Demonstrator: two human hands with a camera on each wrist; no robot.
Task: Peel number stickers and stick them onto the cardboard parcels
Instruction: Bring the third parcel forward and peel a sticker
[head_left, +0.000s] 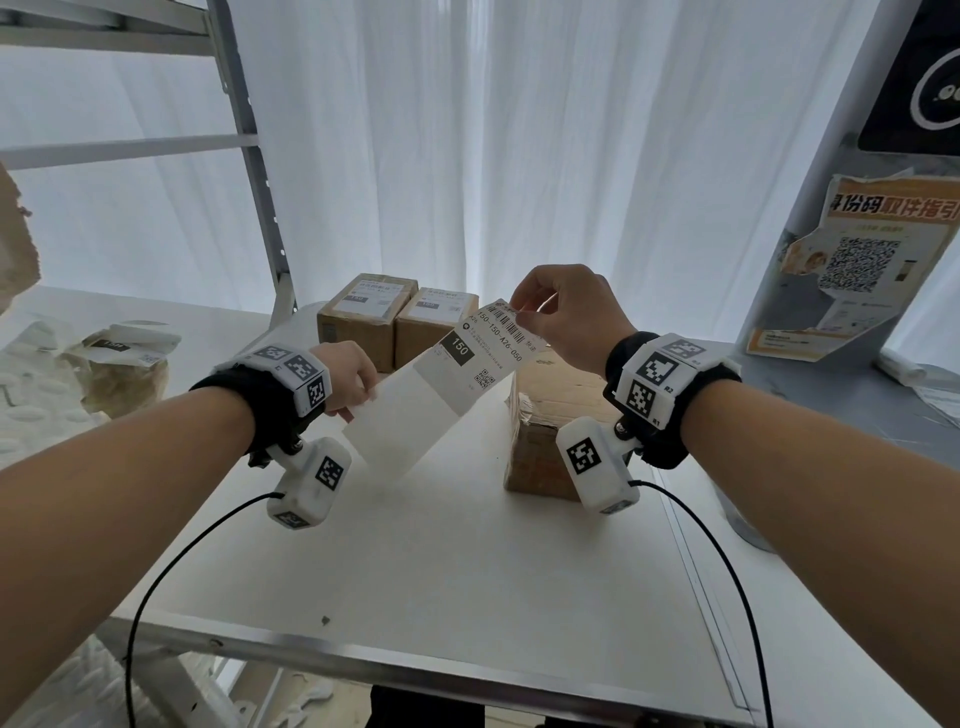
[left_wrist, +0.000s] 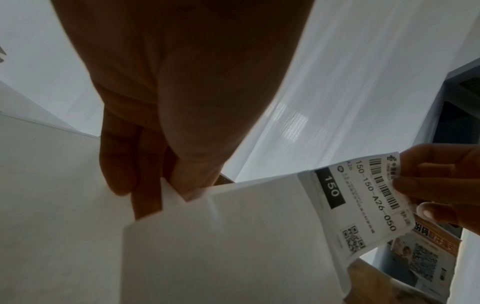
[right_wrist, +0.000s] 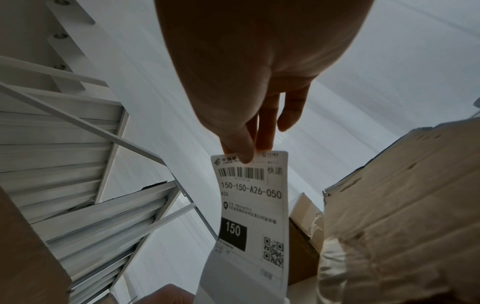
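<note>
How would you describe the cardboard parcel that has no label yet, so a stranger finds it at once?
On the white table, two small brown cardboard boxes stand together at the back, each labelled on top. The unlabelled parcel stands alone, nearer, below the right hand, wrapped in clear tape.

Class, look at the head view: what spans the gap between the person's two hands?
The sticker and its white backing strip: right hand pinches the sticker, left hand holds the backing.

The sticker (head_left: 496, 338) is thin printed paper, its backing sheet (head_left: 410, 415) smooth and faintly glossy. The parcels (head_left: 363, 322) are rough matt brown cardboard, the nearest one (head_left: 545, 415) wrapped in shiny creased tape. The bench (head_left: 441, 571) is smooth matt white with a brushed metal edge. Sheer white cloth (head_left: 467, 156) hangs behind.
</note>
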